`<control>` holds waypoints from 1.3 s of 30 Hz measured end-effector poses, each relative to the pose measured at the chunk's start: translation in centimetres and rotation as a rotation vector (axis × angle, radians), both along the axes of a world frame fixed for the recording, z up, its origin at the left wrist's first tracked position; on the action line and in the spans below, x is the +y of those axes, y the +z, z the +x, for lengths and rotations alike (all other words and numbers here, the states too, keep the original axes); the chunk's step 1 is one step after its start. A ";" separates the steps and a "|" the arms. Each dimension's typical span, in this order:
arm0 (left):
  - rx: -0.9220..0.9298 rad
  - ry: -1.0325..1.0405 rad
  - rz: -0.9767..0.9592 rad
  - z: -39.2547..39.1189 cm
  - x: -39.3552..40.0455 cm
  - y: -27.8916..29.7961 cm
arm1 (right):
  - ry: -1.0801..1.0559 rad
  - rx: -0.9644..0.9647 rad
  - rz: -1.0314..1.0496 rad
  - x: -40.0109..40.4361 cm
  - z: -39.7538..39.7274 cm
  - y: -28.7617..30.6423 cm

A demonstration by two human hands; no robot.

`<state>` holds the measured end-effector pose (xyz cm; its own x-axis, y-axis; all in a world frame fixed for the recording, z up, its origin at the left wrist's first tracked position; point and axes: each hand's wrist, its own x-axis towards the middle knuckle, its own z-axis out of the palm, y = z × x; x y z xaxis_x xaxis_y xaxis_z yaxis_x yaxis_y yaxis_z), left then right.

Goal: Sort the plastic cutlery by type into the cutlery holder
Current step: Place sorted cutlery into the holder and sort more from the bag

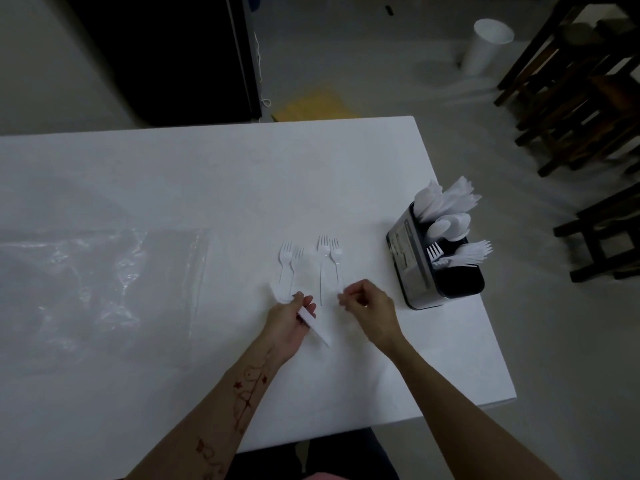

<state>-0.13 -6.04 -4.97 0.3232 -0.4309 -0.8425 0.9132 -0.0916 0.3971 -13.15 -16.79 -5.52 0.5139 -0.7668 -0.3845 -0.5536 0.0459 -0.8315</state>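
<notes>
Several white plastic forks lie side by side on the white table [207, 174]: a short pair [286, 268] on the left and a longer pair [329, 261] on the right. My left hand [289, 322] grips a white plastic knife [313, 323] by its middle, the handle pointing toward me. My right hand [367, 306] pinches the handle end of the rightmost fork. The black and silver cutlery holder [415, 268] stands near the table's right edge, with knives and spoons in its far sections and forks in a near one.
A crumpled clear plastic bag [90, 271] lies on the table's left side. Dark wooden stools [581, 109] stand on the floor to the right, and a white bin [485, 46] is beyond the table.
</notes>
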 end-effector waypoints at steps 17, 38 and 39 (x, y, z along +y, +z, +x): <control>-0.115 -0.010 -0.043 1.5 0.8 -0.1 | 0.018 0.258 -0.263 0.0 2.1 -1.1; -0.190 -0.129 -0.145 1.8 1.5 -0.3 | 0.163 -0.036 0.258 2.1 1.5 0.3; -0.203 -0.134 -0.141 1.8 1.6 -0.3 | 0.178 -0.013 0.241 1.9 1.8 0.3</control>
<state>1.71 -4.43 -5.29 0.4116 -0.5896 -0.6949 0.7967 -0.1374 0.5885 -11.35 -14.87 -5.24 0.6382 -0.5514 -0.5373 -0.5604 0.1457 -0.8153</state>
